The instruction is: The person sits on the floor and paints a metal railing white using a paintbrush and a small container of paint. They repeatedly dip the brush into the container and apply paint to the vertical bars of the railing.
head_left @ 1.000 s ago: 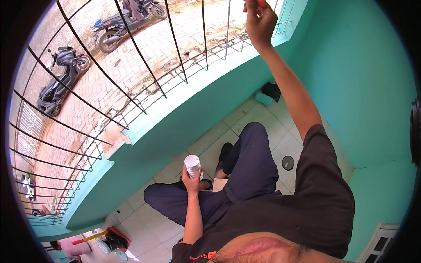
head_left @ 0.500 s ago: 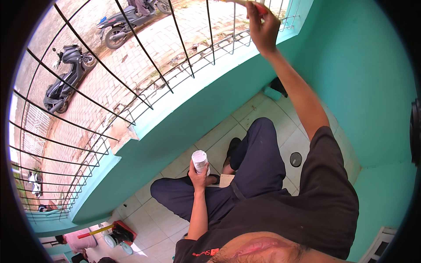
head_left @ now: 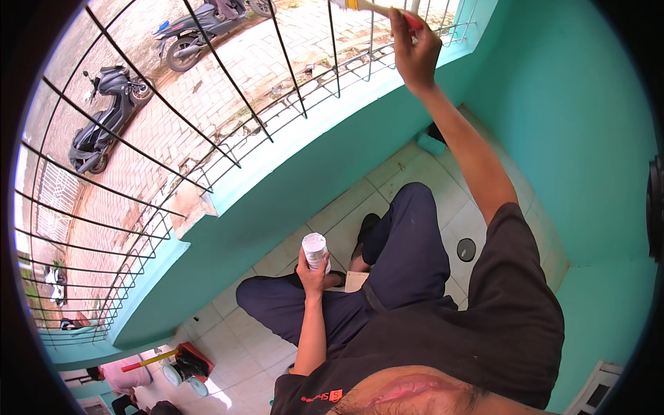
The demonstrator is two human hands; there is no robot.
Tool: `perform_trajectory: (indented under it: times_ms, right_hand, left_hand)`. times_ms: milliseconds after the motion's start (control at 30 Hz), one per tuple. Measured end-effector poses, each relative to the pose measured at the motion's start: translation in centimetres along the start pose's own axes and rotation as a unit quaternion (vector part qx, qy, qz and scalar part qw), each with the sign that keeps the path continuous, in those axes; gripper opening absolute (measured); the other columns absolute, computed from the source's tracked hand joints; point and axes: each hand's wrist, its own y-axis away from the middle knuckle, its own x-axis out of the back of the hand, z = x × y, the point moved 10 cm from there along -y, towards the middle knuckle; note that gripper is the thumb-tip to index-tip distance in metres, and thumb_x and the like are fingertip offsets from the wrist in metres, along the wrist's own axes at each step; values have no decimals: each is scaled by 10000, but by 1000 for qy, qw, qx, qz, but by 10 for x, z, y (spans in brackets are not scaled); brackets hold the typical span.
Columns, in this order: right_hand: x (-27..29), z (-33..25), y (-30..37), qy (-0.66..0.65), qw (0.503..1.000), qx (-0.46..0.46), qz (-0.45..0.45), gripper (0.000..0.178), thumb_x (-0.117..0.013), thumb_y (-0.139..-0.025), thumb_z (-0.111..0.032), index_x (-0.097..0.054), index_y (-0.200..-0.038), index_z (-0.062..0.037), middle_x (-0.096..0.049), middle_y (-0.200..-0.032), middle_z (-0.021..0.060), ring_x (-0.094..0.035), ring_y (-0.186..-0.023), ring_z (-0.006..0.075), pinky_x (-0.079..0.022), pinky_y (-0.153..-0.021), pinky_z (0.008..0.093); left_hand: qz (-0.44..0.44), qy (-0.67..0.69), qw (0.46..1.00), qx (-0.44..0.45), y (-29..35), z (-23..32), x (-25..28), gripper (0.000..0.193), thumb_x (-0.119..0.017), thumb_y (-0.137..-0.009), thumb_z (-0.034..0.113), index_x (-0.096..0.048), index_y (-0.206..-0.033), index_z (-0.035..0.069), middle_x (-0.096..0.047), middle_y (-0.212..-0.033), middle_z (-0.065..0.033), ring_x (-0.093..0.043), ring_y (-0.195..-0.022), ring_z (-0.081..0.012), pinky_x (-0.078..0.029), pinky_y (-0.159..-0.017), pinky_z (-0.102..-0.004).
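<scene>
I saw the left hand (head_left: pixel 313 278) wrapped around a white cup (head_left: pixel 315 247) close to the dark blue pants (head_left: pixel 411 242). The right hand (head_left: pixel 418 55) pinched a brush (head_left: pixel 377 8) up high, by the black bars (head_left: pixel 333 48).

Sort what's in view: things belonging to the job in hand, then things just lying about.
In the job, it seems:
white container, held by the left hand
brush, held by the right hand
barred grille, near the brush

Just lying about, apparently:
dark disc on the floor
teal object by the wall
red dustpan-like item
motorbikes outside
</scene>
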Motion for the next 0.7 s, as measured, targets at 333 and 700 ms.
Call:
perform_trajectory:
  times_ms: [333, 700]
  right_hand:
    - [-2, -7, -8, -42, 999, -25, 19, 295, -614, -1017, -260, -686, -980, 24, -560, -631, -7, -444, -548, 42, -347, -463, 240]
    - [6, -4, 3, -32, 999, 16, 32, 338, -622, -1009, -311, -685, -909, 6, -618, -655, 6, -548, -580, 55, -415, -538, 215]
  left_hand:
    - [-8, 1, 1000, 13, 3, 10, 1, 518, -800, -801, 102, -582, -1259, -5, -683, -1101, -104, -649, -987, -189, -510, -883, -339]
    - [-17, -3, 999, 27, 3, 10, 0, 536, -805, -803, 114, -581, -1275, -1, -677, -1121, -102, -643, -1003, -192, -507, -892, -341]
